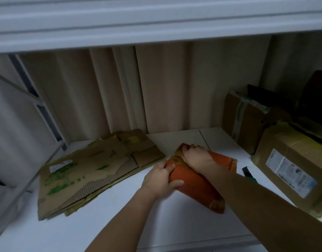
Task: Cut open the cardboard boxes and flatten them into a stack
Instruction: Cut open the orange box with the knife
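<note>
both forearms reach onto the white shelf (120, 206), where the left hand (160, 179) and right hand (196, 159) curl their fingers round an orange cardboard box (196, 186), likely collapsing it; next it belongs on the flattened stack (87, 171) just beside.

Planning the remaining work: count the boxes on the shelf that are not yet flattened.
2 clearly: a taped box at the right rear and a labelled box nearer. A dark shape behind may be another.

Labelled box (291, 171) cut by right edge; dark tool (248, 173) half behind forearm.
</note>
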